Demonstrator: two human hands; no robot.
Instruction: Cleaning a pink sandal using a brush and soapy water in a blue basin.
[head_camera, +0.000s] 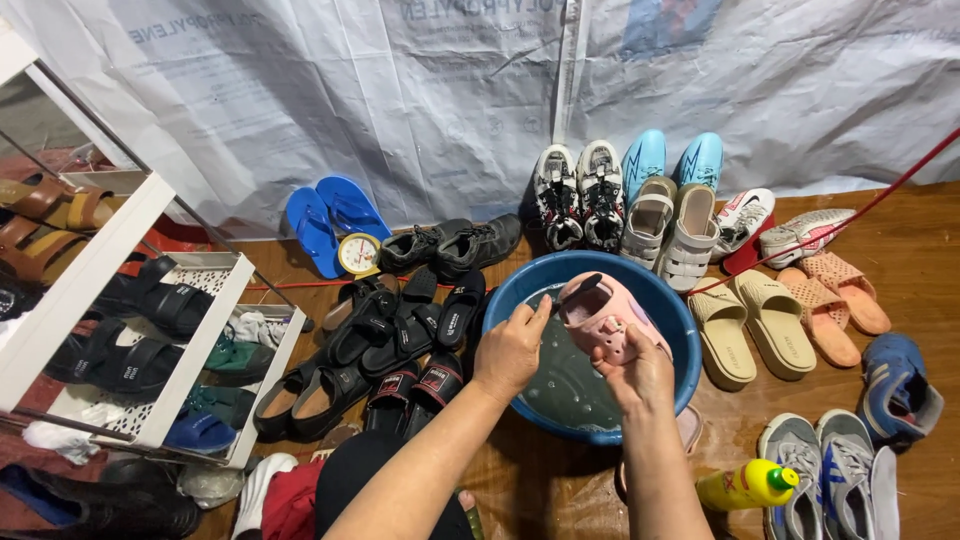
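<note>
Scrubbing looks to be the step in hand: a pink clog is held over the blue basin of greyish water at lower centre of the frame. The right hand is closed around the clog's heel end; the left hand pinches a small dark-handled brush against its top. Best to keep the clog low over the water, brushing in short strokes, clear of the black sandals just left.
</note>
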